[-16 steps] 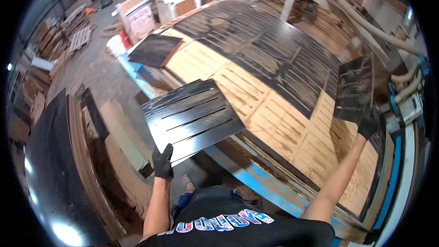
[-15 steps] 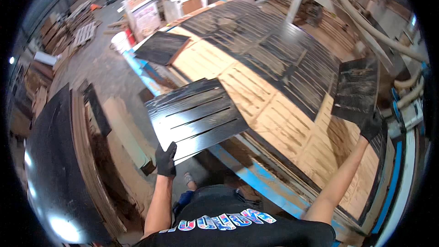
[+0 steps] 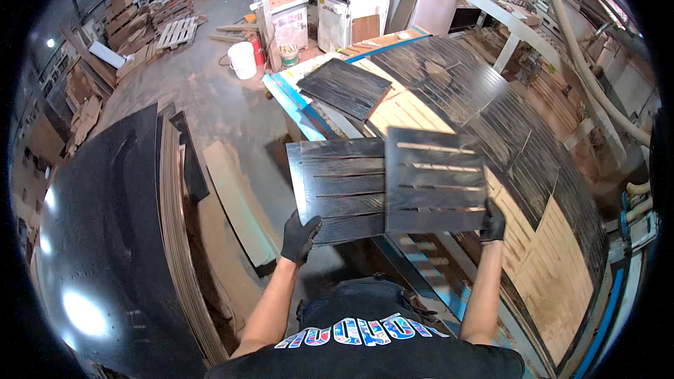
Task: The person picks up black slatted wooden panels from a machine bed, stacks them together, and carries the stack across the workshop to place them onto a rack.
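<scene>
My left hand [image 3: 302,237], in a black glove, grips the lower left edge of a black slotted wood panel [image 3: 342,188]. A second black slotted panel [image 3: 434,209] is held by my gloved right hand [image 3: 493,220] at its right edge. The right panel overlaps the inner edge of the left one in this view, in front of my body; whether they touch I cannot tell. Light wood shows through the right panel's slots. Behind them spreads a machine bed with cut black panels [image 3: 519,109] and bare grooved wood [image 3: 554,267].
A loose black panel [image 3: 344,88] lies on the bed's far left corner. To my left stands a stack of large black-faced sheets [image 3: 105,238], with a pale board [image 3: 239,200] beside it. A white bucket [image 3: 242,61] stands beyond the bed.
My right hand has brought its panel leftward from the bed's right side to the left panel. The left panel has turned more level, and my view has swung left.
</scene>
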Tool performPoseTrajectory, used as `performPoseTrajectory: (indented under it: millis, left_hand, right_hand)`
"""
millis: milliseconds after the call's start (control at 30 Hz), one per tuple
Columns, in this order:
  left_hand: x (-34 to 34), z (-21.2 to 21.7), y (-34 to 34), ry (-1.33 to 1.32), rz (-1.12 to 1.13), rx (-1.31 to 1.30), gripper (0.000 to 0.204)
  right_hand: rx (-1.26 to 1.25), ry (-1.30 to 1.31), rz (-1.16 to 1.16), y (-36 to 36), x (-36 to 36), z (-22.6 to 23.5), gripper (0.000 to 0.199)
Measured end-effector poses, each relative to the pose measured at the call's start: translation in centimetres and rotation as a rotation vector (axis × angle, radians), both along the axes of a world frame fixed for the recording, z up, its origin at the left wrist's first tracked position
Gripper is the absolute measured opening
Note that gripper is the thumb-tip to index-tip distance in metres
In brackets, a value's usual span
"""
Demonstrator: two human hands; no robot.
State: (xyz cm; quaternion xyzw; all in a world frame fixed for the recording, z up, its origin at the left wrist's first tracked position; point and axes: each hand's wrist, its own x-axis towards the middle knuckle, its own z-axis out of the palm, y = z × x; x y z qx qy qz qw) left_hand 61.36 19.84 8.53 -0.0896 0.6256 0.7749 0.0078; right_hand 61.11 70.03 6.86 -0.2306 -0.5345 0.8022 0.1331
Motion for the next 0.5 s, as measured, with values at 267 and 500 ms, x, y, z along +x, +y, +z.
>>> performPoseTrajectory:
  millis: [267,500]
  left_hand:
    - [-6.6,-0.6,-2.1,0.018,-0.051,-0.045,0.024]
    - [-13.3,1.0,-3.7,-0.021,-0.028,0.013,0.016]
  right_hand:
    - [0.168,-0.046,0.047,-12.1,-7.1,-5.8,0.021]
    - [0.489,-0.023,0.102,-19.9,-14.6,-5.4,0.033]
